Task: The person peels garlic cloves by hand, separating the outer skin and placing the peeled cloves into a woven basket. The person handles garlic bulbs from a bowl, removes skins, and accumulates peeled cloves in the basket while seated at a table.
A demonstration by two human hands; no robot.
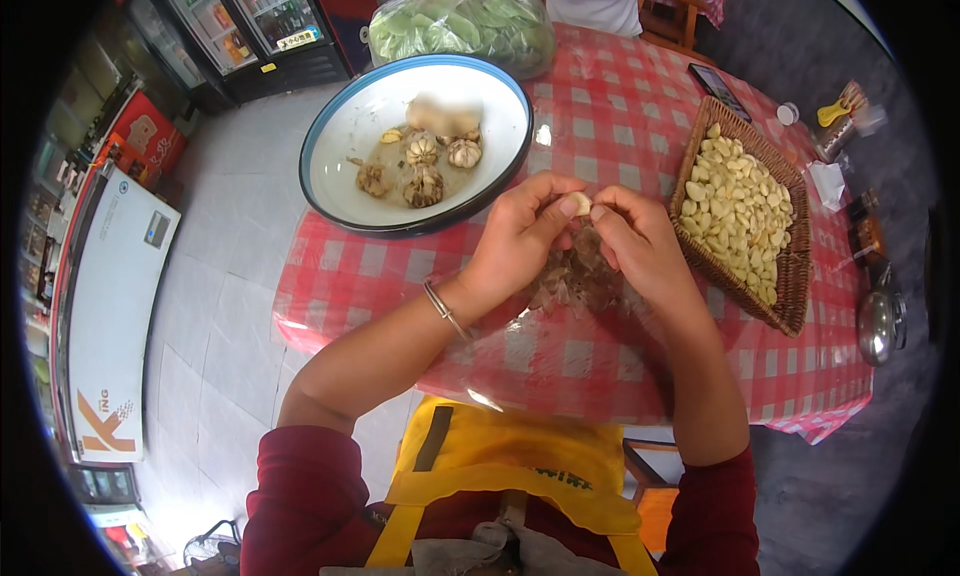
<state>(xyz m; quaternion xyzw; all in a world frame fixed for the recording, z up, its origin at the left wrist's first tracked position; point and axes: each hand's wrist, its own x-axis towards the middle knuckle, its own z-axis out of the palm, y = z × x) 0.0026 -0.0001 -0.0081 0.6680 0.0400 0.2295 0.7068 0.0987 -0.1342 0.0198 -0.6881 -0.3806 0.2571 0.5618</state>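
Above the red-and-white checked counter (600, 116), both hands meet over a heap of papery skins (580, 276): the left hand (515, 236) and the right hand (635, 241) pinch one pale garlic clove (577, 204) between their fingers. A blue-rimmed white basin (345, 191) holds four garlic heads. One wicker basket (790, 266) of peeled cloves, too many to count, sits on the right. A clear bag of greens (460, 21) lies beyond the basin. A red box (140, 136) and a white cabinet with an orange sign (110, 316) stand on the left.
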